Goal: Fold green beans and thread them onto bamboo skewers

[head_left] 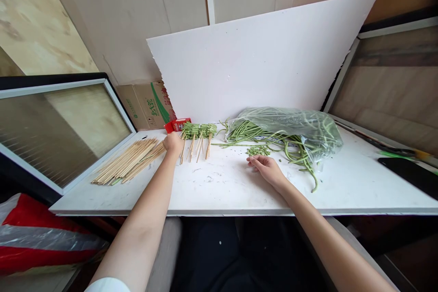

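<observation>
My left hand (173, 143) is closed at the right end of a pile of bamboo skewers (126, 159), with its fingers mostly hidden behind the back of the hand. Whatever it grips, I cannot make out. Just right of it lie several skewers threaded with green bean pieces (199, 130), their bare sticks pointing toward me. My right hand (266, 168) rests low over the white table (212, 191), fingers loosely bent and nothing visible in them. Right beyond its fingertips is a small heap of cut green bean pieces (258, 150).
Long green beans (246, 131) spill from a clear plastic bag (290, 121) at the back right. A red box (179, 124) and a cardboard box (147, 106) stand at the back left. A white board (260, 59) leans behind. A black phone-like object (410, 175) lies far right.
</observation>
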The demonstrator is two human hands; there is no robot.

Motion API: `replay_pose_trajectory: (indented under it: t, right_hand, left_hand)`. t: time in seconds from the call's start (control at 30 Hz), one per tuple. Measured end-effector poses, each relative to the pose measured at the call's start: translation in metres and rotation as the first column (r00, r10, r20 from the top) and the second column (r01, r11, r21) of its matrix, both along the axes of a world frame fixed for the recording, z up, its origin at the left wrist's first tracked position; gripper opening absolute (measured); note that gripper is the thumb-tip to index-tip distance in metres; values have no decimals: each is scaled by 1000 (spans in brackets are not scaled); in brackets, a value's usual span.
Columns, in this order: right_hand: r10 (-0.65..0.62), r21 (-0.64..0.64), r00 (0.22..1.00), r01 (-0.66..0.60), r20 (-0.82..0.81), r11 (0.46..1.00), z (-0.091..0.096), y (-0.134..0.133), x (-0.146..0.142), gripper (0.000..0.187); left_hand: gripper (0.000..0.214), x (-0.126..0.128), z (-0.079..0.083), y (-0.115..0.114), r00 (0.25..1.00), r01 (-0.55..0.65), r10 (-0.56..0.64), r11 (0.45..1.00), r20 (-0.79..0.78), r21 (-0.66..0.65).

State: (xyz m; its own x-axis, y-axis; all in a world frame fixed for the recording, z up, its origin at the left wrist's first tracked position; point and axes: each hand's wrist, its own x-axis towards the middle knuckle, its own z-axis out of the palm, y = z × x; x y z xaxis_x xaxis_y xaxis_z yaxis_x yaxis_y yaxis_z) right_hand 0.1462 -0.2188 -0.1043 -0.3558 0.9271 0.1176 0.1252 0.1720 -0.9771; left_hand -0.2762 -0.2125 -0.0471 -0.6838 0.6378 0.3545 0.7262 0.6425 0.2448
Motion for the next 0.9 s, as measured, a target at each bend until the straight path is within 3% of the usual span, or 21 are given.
replay_pose_trajectory:
  t: [0.5,0.9]
  right_hand:
    - [-11,48,998,7,69,999,-5,2,-1,50]
    - [-20,101,993,8,117,995,-5,0,-1,48]
  left_hand:
    - [21,7,6,5,999,50,-51,997,-14,-54]
    - [25,5,3,0,998,55,-54,998,28,-38]
